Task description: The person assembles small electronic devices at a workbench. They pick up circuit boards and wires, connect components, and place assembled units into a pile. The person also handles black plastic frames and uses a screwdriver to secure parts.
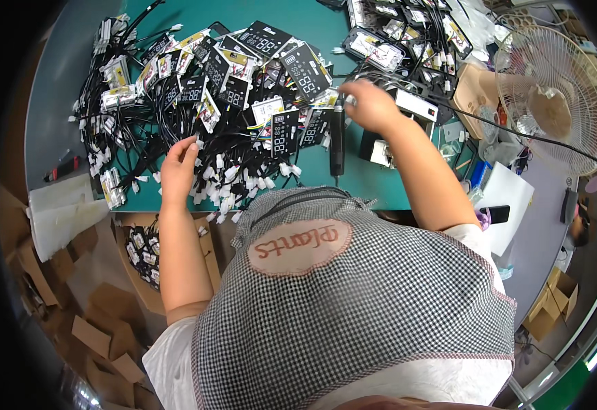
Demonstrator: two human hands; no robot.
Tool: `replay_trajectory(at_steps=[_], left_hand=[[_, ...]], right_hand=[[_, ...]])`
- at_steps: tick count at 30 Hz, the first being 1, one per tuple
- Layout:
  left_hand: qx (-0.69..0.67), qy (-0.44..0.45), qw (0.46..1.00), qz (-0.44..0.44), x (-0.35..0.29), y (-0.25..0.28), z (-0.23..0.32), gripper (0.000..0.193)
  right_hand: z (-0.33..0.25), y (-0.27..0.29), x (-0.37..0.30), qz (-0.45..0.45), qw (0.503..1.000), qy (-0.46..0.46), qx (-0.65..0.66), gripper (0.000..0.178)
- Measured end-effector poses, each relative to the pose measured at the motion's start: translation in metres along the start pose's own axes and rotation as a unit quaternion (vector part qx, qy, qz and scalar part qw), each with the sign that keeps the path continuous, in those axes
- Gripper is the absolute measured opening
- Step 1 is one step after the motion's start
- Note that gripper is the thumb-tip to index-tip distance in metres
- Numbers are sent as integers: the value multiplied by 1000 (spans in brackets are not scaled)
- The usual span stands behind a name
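My left hand (179, 171) is at the near left edge of a large pile of wired display boards. Its thumb and forefinger pinch a small white plug connector (199, 143) among black cables. The boards (304, 72) have black faces with digit displays, some showing yellow and white backs. My right hand (372, 108) is closed, fingers curled, right of the pile and beside the top of an upright black electric screwdriver (337, 147). Something small and pale shows between its fingertips; I cannot make out what. Several white plugs (227, 188) hang over the table's near edge.
A white box-shaped device (416, 106) stands right of my right hand. Behind it lie more wired units (377, 49). A fan (554, 102) stands at the far right. A phone (495, 214) lies on the right, and an open carton (149, 297) sits below the left edge.
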State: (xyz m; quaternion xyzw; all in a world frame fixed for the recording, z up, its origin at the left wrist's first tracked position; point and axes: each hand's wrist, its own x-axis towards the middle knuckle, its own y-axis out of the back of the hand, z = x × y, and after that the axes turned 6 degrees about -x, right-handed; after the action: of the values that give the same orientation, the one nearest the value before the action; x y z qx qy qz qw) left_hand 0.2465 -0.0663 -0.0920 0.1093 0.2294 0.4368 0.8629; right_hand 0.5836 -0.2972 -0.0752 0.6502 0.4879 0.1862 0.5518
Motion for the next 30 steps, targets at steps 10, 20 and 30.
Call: replay_trajectory(at_steps=[10,20,30], left_hand=[[-1,16,1000,-21,-9,8,-25,29],[-7,17,999,-28,-4,3,-17,29],[-8,45,999,-24,6,13,-10,30]], right_hand=[[1,-62,20,-109,984,11,144,42],[-3,-36,8,-125,975,29,184,23],[-14,208,-109,315,933,12,174,17]])
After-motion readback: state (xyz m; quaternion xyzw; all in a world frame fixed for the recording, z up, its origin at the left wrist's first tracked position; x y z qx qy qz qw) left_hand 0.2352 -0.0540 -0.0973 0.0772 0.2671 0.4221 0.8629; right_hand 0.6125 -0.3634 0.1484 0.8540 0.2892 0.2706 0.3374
